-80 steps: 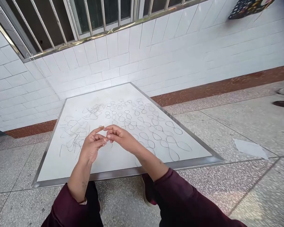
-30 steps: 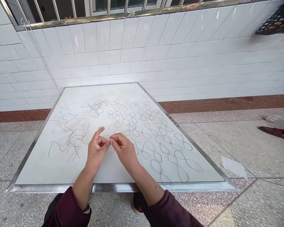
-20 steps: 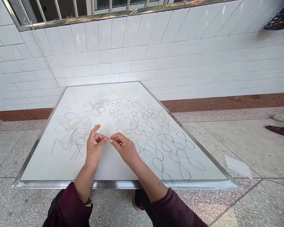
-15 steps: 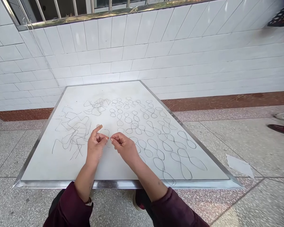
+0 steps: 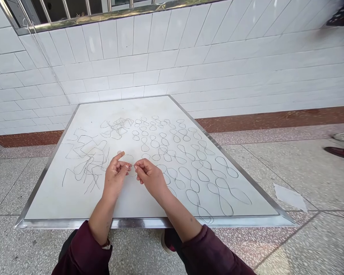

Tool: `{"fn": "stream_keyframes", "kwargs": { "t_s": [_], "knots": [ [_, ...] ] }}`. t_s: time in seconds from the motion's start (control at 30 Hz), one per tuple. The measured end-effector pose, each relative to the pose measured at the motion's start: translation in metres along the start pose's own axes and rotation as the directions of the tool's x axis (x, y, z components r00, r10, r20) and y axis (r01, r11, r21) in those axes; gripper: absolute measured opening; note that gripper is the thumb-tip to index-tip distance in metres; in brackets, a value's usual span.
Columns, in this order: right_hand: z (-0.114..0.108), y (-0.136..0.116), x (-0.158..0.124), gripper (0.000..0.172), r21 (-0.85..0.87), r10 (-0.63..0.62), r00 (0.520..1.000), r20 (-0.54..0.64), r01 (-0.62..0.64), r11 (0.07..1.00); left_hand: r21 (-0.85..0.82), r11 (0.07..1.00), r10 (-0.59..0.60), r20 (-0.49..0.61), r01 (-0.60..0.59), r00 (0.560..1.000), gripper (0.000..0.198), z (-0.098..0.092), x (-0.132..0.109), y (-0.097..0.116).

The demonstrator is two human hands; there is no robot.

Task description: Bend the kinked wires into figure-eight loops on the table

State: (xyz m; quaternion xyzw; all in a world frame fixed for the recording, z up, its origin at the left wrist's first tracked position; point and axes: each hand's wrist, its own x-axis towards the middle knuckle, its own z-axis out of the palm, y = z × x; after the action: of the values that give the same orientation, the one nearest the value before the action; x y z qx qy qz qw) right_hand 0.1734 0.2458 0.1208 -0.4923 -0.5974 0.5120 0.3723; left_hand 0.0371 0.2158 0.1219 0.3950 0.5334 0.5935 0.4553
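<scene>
My left hand (image 5: 116, 173) pinches a thin wire (image 5: 128, 155) between thumb and finger, the forefinger pointing up. A faint loop of this wire curves above the fingertips. Close beside it, my right hand (image 5: 149, 174) is closed in a pinch on the same wire, a small gap between the two hands. Both are held over the middle of the white table (image 5: 140, 204). To the right lie several figure-eight wire loops (image 5: 192, 186) in loose rows. On the left is a tangle of loose bent wires (image 5: 88, 162).
Another small wire heap (image 5: 119, 126) lies farther back. A metal rim (image 5: 140, 223) edges the table. Behind it stands a white tiled wall (image 5: 109, 65) with a barred window. On the floor at right are a white paper scrap (image 5: 289, 196) and a dark red shoe (image 5: 340, 152).
Both hands stay nearly in place, still pinching the wire. My right fingers have shifted slightly, lower fingers showing more. The camera view has moved a little.
</scene>
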Motion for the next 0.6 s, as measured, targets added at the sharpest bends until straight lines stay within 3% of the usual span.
{"fn": "stream_keyframes", "kwargs": {
  "t_s": [0.23, 0.47, 0.6],
  "knots": [
    [0.001, 0.005, 0.0, 0.015, -0.035, -0.048, 0.999, -0.011, 0.047, 0.998, -0.035, 0.999, -0.024, -0.031, 0.023, 0.999, 0.052, -0.001, -0.001, -0.001],
    [0.002, 0.012, 0.0, 0.013, -0.263, -0.233, 0.972, -0.027, 0.218, 0.94, -0.065, 0.991, -0.113, 0.016, 0.114, 0.993, 0.056, -0.002, 0.0, 0.002],
    [0.002, 0.013, -0.001, 0.008, -0.279, -0.241, 0.97, -0.024, 0.225, 0.934, -0.062, 0.991, -0.117, 0.028, 0.119, 0.993, 0.055, -0.002, -0.001, 0.005]
  ]
}}
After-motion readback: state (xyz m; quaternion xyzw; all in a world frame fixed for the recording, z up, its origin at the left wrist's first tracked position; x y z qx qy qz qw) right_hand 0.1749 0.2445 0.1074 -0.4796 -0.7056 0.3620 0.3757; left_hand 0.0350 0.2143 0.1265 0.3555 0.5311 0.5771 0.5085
